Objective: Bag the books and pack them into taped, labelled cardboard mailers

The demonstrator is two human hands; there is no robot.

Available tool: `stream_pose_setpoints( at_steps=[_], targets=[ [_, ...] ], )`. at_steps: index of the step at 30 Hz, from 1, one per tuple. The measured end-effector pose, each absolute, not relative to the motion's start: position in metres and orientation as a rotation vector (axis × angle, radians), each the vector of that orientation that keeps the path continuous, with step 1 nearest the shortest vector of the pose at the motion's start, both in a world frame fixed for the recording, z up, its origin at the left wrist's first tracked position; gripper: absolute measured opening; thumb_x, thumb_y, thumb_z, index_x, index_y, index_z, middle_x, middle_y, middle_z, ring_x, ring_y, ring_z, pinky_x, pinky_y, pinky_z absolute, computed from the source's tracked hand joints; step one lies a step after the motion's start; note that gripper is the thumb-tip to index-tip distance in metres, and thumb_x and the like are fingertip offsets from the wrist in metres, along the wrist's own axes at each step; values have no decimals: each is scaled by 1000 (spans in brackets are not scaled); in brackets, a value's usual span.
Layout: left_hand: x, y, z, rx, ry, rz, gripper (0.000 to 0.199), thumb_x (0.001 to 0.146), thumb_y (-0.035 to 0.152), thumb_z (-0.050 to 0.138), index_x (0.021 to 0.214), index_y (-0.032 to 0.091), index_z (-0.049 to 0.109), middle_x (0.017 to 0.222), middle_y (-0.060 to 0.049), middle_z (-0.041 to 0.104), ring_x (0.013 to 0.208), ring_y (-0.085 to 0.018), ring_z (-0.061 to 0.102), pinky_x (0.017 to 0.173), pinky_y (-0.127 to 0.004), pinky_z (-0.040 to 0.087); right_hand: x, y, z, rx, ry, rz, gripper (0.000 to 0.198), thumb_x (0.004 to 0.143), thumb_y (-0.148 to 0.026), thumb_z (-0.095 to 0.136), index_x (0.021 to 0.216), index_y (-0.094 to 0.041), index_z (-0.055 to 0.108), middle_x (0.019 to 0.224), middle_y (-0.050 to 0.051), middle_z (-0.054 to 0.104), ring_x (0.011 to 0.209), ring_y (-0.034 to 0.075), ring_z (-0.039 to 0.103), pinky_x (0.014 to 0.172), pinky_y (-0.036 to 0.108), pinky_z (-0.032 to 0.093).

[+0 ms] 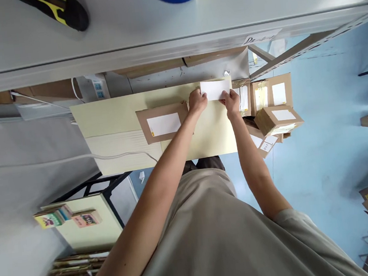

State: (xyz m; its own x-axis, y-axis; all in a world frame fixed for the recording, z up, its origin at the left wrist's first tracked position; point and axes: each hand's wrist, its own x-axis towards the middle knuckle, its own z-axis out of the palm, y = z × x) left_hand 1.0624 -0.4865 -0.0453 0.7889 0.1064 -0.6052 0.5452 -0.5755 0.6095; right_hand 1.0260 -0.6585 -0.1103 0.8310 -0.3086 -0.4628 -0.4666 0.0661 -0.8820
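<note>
Both hands pinch a blank white paper label (pixel 215 90) and hold it flat above the far right part of the pale yellow table (pixel 215 139). My left hand (pixel 197 101) grips the label's left end between thumb and fingers. At its right end, my right hand (pixel 231 101) is closed on the lower corner. Just left of my left hand lies a brown cardboard box (pixel 140 121) with a white label on its top. My left forearm passes over that box's right side.
A grey shelf (pixel 165 29) runs across above the table, carrying a yellow-and-black cutter (pixel 70 11). Several labelled cartons (pixel 276 118) are stacked beyond the table's right edge. A white cable (pixel 106 155) crosses the left side. Books (pixel 87 218) lie on another table.
</note>
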Motion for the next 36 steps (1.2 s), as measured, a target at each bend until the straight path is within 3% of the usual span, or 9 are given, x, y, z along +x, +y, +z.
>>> stream_pose_setpoints(
  at_steps=[7,11,15,20,31,36],
  targets=[
    [1053,-490,-33,2082,458,-539,19,109,23,71,120,20,86,132,-11,86,123,-27,81,112,-36,59,1029,-669,-113,-1901,575,-58,49,106,-66,68,129,-24,74,124,15,77,132,34,74,119,60,63],
    [1052,-498,-46,2090,466,-545,28,105,22,76,131,21,83,132,-12,85,130,-32,78,119,-43,58,1032,-667,-115,-1829,510,9,60,106,-73,65,141,-24,72,125,15,78,125,34,76,111,58,68],
    [1049,-501,-61,2107,503,-495,35,105,23,75,140,23,79,140,-15,79,138,-33,72,127,-48,53,1029,-661,-118,-1652,521,62,69,101,-82,66,141,-25,71,123,13,78,124,32,75,103,53,72],
    [1045,-500,-67,2139,566,-383,35,104,23,76,139,22,77,137,-18,74,143,-34,69,131,-48,50,1024,-658,-125,-1469,579,86,69,94,-82,75,137,-28,73,125,10,77,127,31,74,105,53,71],
    [1045,-502,-48,2125,657,-323,20,108,31,74,126,24,79,138,-12,80,116,-27,80,114,-38,58,1028,-655,-113,-1386,627,135,57,95,-74,78,132,-30,72,132,8,77,131,27,72,108,50,70],
    [1042,-502,-21,2125,585,-381,24,111,41,73,130,30,80,131,-4,87,121,-24,81,112,-33,58,1031,-650,-98,-1506,686,133,58,101,-67,75,142,-26,69,131,11,76,132,28,72,110,50,68]
  ],
)
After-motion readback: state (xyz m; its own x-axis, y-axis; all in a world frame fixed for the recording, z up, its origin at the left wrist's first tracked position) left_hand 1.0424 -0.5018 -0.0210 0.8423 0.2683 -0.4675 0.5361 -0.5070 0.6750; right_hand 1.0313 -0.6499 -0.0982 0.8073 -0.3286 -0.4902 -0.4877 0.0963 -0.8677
